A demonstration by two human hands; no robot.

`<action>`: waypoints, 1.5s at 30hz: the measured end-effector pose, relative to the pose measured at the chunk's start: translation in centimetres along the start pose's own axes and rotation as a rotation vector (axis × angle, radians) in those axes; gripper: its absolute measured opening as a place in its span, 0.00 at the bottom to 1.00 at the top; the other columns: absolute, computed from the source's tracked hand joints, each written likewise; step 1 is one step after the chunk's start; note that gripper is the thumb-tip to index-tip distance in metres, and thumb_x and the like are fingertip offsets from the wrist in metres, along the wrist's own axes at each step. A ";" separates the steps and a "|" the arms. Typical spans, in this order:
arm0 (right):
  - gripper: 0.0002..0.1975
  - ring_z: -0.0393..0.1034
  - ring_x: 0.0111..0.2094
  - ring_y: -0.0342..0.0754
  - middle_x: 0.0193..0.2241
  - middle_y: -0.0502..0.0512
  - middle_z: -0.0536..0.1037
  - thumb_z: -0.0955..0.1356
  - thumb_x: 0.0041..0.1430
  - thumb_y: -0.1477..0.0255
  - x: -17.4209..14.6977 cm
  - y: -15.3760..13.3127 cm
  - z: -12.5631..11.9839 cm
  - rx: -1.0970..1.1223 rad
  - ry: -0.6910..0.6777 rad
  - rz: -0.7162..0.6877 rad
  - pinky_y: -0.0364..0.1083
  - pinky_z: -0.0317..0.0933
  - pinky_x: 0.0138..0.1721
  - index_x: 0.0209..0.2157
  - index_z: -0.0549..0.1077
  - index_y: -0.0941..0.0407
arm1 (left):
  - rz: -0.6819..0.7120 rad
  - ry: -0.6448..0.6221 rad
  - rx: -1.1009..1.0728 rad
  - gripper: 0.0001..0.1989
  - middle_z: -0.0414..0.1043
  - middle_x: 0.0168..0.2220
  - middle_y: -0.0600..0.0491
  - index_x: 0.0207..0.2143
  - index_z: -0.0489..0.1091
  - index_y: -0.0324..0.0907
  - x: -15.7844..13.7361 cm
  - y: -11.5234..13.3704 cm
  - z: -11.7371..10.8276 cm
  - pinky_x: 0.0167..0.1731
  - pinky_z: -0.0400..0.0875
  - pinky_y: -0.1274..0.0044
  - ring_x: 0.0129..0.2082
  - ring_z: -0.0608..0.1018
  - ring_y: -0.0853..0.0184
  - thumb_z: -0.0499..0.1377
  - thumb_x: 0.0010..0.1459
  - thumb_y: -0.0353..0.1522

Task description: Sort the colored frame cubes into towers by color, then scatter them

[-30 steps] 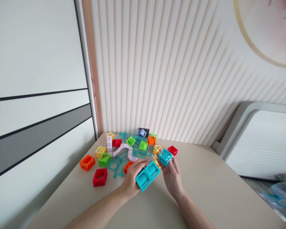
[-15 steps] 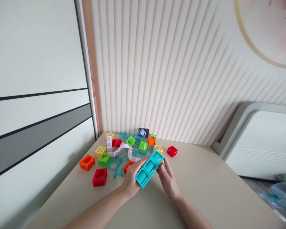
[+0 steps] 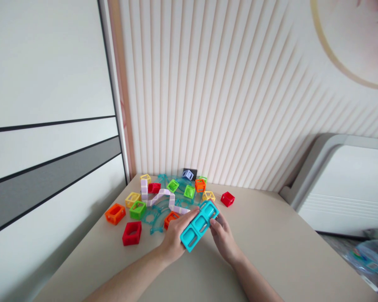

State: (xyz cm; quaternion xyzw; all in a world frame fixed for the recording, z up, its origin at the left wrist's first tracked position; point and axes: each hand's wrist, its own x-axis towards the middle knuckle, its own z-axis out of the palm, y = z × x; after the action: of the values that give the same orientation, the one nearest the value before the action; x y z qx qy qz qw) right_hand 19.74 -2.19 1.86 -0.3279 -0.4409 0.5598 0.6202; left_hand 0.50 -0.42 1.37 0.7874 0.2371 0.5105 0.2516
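A row of joined turquoise cube blocks (image 3: 199,225) with hollow openings is held tilted above the table, its far end up and to the right. My left hand (image 3: 175,237) grips its left side, fingers closed round the near part. At the far end, my right hand (image 3: 223,237) holds the right side, its thumb on the edge of the last cube. Some fingers of both hands are hidden behind the blocks. Just beyond the left hand lies an orange block (image 3: 170,219), close to a chain of pale lilac pieces (image 3: 171,201).
Toy parts cover the table's (image 3: 264,243) back left: translucent teal track pieces (image 3: 158,218), a red block (image 3: 132,233), an orange block (image 3: 115,214) and green blocks (image 3: 137,210). One red block (image 3: 227,199) sits apart at the right. A ribbed wall (image 3: 208,92) rises behind.
The turquoise blocks have shifted slightly down and right and turned a little in my hands. My right thumb now rests over the far cube's edge. The loose toys stay put.
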 end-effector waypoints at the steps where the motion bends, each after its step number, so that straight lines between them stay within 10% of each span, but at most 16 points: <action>1: 0.26 0.70 0.58 0.60 0.54 0.56 0.79 0.76 0.56 0.58 0.0 0.0 -0.1 0.005 -0.009 -0.002 0.62 0.57 0.63 0.55 0.75 0.49 | 0.009 -0.002 -0.001 0.32 0.69 0.64 0.47 0.67 0.60 0.49 0.0 0.1 0.0 0.59 0.73 0.65 0.61 0.74 0.53 0.61 0.62 0.28; 10: 0.35 0.72 0.56 0.59 0.57 0.58 0.77 0.76 0.56 0.58 0.2 -0.2 -0.5 0.003 -0.035 -0.011 0.61 0.60 0.61 0.63 0.68 0.47 | 0.032 0.000 0.007 0.31 0.70 0.63 0.46 0.67 0.61 0.49 0.4 0.7 -0.2 0.59 0.73 0.64 0.61 0.74 0.53 0.60 0.63 0.27; 20: 0.20 0.75 0.50 0.60 0.47 0.58 0.83 0.75 0.57 0.56 0.0 -0.6 1.1 -0.032 -0.062 0.014 0.59 0.65 0.57 0.47 0.79 0.52 | -0.060 0.071 0.111 0.26 0.72 0.59 0.46 0.61 0.69 0.49 0.3 0.4 -0.2 0.57 0.74 0.65 0.57 0.77 0.55 0.59 0.62 0.25; 28: 0.17 0.78 0.43 0.58 0.41 0.56 0.84 0.75 0.56 0.56 0.6 -1.2 0.3 0.116 0.066 -0.009 0.57 0.67 0.52 0.41 0.81 0.52 | -0.301 0.099 -0.316 0.26 0.71 0.60 0.41 0.64 0.64 0.44 0.7 0.9 0.6 0.51 0.78 0.64 0.57 0.77 0.54 0.57 0.63 0.30; 45: 0.22 0.76 0.50 0.62 0.44 0.60 0.84 0.75 0.54 0.52 0.0 -1.2 0.6 0.053 -0.121 0.053 0.61 0.63 0.57 0.44 0.81 0.51 | -0.408 -0.006 -0.356 0.08 0.78 0.25 0.56 0.35 0.80 0.45 1.7 2.4 -0.4 0.39 0.77 0.70 0.30 0.78 0.62 0.62 0.60 0.37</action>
State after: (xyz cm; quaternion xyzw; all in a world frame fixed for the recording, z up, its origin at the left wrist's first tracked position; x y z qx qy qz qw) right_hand 19.66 -2.47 3.20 -0.2884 -0.4537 0.6062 0.5861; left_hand 1.03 -1.14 4.25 0.6684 0.2965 0.4805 0.4842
